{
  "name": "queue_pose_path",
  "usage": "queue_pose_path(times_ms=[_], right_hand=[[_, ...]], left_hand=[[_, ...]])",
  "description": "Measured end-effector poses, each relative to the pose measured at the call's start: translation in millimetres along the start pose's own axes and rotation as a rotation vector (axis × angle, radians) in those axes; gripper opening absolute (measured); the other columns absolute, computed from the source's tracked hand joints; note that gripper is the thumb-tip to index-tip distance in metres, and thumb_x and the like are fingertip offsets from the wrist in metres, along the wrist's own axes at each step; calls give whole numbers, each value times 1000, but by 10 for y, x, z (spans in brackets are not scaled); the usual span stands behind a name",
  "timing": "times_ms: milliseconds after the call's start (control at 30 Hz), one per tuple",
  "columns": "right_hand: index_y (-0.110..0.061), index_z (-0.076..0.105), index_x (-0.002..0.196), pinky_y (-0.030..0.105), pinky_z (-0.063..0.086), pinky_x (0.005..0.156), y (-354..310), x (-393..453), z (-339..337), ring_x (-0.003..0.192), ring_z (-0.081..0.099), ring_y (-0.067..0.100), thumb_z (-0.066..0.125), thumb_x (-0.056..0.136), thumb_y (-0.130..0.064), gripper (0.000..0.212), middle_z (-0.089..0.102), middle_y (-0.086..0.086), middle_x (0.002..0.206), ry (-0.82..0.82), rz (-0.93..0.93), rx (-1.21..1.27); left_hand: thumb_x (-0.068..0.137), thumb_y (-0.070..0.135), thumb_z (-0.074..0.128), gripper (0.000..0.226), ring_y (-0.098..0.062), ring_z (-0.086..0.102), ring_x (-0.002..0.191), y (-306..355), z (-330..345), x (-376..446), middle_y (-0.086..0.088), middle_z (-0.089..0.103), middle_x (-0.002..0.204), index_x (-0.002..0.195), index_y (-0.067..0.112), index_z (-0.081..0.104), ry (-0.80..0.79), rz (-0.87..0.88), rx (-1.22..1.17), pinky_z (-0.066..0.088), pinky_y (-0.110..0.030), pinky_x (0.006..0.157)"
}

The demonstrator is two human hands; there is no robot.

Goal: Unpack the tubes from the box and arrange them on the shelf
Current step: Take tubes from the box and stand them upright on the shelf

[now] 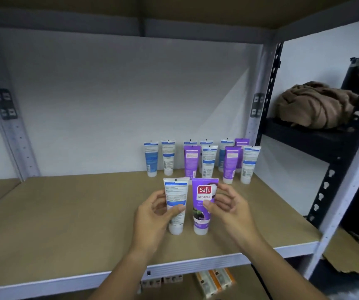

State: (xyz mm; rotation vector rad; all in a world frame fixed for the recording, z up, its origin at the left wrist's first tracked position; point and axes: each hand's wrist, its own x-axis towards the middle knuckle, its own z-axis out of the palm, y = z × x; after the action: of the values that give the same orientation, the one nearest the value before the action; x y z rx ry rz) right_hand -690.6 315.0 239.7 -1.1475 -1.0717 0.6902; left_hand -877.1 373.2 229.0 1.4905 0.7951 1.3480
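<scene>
Two hands each pinch an upright tube: left hand white tube, right hand purple tube.

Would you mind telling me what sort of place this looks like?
Probably a stockroom or storage room: slotted metal shelving with board shelves, many identical cosmetic tubes standing in rows, and torn cardboard lying at the right.
</scene>
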Motion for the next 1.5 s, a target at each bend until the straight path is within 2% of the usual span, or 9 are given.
queue_pose_path(times_ms=[133, 267, 400, 633, 800, 900, 1200, 1333, 1500], right_hand=[[-24, 61, 108, 17, 55, 78, 167, -131, 50, 94, 69, 4, 87, 67, -7, 51, 74, -14, 99, -49, -8, -199], [-24, 62, 106, 22, 57, 76, 262, -141, 108, 88, 71, 7, 89, 65, -7, 52, 75, -12, 96, -35, -14, -268], [-20, 62, 107, 18, 56, 75, 301, -62, 232, 87, 71, 6, 86, 67, -3, 50, 75, -14, 94, -49, -44, -293], [-25, 61, 116, 36, 58, 87, 509, 311, 783, 92, 71, 6, 85, 70, -7, 55, 75, -10, 102, -85, -60, -337], [-23, 58, 121, 43, 58, 88, 738, 728, 1227, 95, 71, 8, 83, 72, -8, 57, 74, -10, 105, -97, -82, -343], [-27, 55, 126, 45, 57, 89, 875, 992, 1480, 99, 70, 11, 80, 73, -14, 60, 72, -10, 109, -118, -88, -336], [-16, 46, 136, 42, 53, 98, 1094, 1626, 2170, 118, 59, 17, 76, 84, -21, 60, 61, 2, 128, -142, -74, -406], [-16, 44, 137, 33, 50, 98, 1149, 1820, 2396, 121, 56, 19, 74, 85, -21, 60, 59, 4, 131, -114, -92, -511], [-15, 37, 141, 28, 45, 97, 1147, 1960, 2567, 129, 49, 20, 69, 89, -23, 62, 52, 4, 137, -147, -64, -582]], left_hand=[[63, 9, 91, 48, -6, 72, 88, -141, -76, -93, 12, 76, 95, 104, 23, 70, -48, -60, 185, 53, -15, 74], [59, 9, 93, 48, -3, 72, 81, -180, -90, -111, 14, 77, 88, 98, 25, 72, -1, -83, 250, 53, -13, 70], [63, 9, 91, 45, 4, 69, 78, -152, -163, -71, 16, 75, 86, 96, 30, 70, 33, -78, 291, 50, -7, 67], [71, 0, 83, 44, 4, 70, 83, -256, -567, 236, 12, 76, 96, 108, 20, 71, 127, -28, 327, 52, -9, 74], [76, -5, 77, 43, 3, 71, 87, -416, -887, 615, 11, 76, 100, 113, 17, 69, 165, -31, 306, 50, -6, 70], [77, -7, 74, 45, 5, 70, 87, -515, -1049, 863, 19, 74, 95, 111, 22, 68, 188, -38, 298, 50, -6, 70], [79, -8, 72, 43, 14, 66, 84, -767, -1441, 1528, 6, 73, 102, 115, 15, 66, 228, -2, 352, 48, -3, 71], [80, -1, 75, 44, 11, 67, 88, -883, -1594, 1759, 6, 73, 107, 120, 16, 66, 240, -10, 405, 53, -8, 77], [84, 2, 73, 44, 5, 64, 87, -950, -1691, 1957, 0, 70, 113, 126, 10, 63, 261, -18, 441, 44, 2, 66]])
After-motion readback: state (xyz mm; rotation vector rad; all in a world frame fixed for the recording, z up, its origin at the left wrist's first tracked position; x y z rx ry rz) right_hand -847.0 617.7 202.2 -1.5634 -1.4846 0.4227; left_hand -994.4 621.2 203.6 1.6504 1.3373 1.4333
